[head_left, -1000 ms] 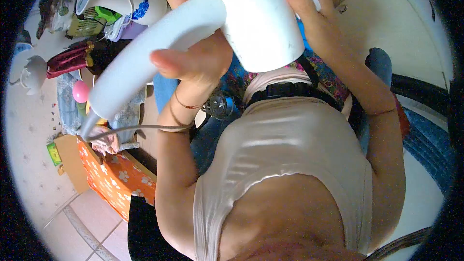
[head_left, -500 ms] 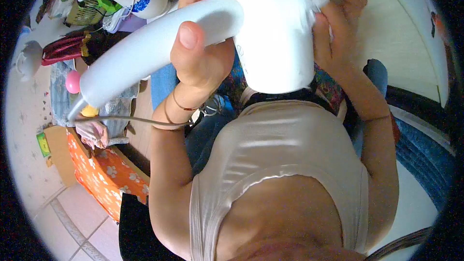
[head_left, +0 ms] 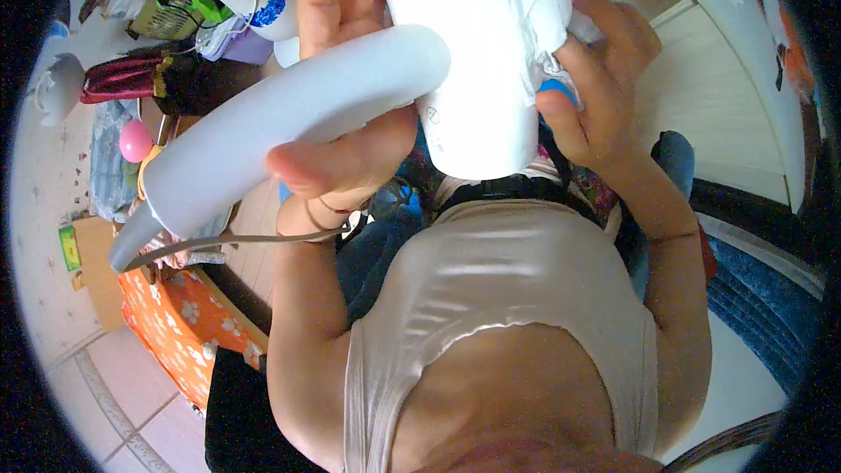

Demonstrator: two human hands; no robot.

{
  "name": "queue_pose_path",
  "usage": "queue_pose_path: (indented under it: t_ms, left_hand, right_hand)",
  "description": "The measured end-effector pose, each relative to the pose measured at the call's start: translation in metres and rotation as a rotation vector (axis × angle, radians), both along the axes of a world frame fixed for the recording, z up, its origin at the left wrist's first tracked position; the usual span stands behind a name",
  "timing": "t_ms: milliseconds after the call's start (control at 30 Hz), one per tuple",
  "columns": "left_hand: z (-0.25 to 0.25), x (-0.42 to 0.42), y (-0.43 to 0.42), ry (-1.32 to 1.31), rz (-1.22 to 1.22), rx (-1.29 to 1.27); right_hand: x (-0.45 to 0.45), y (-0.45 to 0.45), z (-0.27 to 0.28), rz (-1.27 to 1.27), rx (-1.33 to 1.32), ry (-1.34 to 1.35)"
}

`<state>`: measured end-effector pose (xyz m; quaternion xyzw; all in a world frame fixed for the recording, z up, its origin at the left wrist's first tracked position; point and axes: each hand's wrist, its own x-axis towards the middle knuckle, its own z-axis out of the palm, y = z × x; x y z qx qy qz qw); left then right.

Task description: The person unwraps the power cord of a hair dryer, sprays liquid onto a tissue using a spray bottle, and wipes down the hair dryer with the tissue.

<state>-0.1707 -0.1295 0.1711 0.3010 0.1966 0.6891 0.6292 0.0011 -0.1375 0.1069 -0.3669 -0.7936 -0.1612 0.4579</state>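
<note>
pale, glossy sleeveless top (head_left: 499, 254); black waist belt (head_left: 501, 190); thin bracelet (head_left: 340, 209)

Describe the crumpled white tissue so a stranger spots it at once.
Find the big white hair dryer in the left hand. Between it and the right hand is the tissue, whose soft, wrinkled folds set it apart from the smooth dryer.

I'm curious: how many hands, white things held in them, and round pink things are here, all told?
Hands: 2 (left hand, right hand)
Held white things: 2 (hair dryer, crumpled wipe)
Round pink things: 1 (pink ball, perhaps a balloon)
Total: 5
</note>
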Motion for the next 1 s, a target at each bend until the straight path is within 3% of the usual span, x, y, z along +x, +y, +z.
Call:
queue_pose_path:
  t_ms: [233, 333, 400, 500, 733, 867, 1000]
  left_hand:
    - [-0.012, -0.006, -0.005, 0.152, 0.047, 0.389]
    - [-0.045, -0.022, 0.014, 0.103, -0.115, 0.653]
    - [-0.056, -0.023, 0.018, 0.1, -0.191, 0.733]
    - [-0.056, -0.027, 0.018, 0.157, -0.237, 0.555]
    - [-0.051, -0.029, 0.028, 0.125, -0.074, 0.294]
    - [-0.058, -0.031, 0.034, 0.173, -0.154, 0.498]
    - [-0.064, -0.025, 0.033, 0.204, -0.059, 0.487]
  right_hand:
    - [-0.004, 0.002, -0.018, 0.204, -0.058, 0.177]
    - [-0.008, 0.002, -0.02, 0.256, -0.235, 0.481]
    - [-0.002, 0.005, -0.015, 0.247, -0.19, 0.277]
    - [-0.008, 0.01, -0.009, 0.245, -0.212, 0.115]
    - [-0.02, -0.003, -0.014, 0.414, -0.255, 0.042]
    - [-0.01, 0.015, -0.022, 0.411, -0.167, 0.021]
    - [-0.013, 0.012, -0.022, 0.329, -0.215, 0.037]
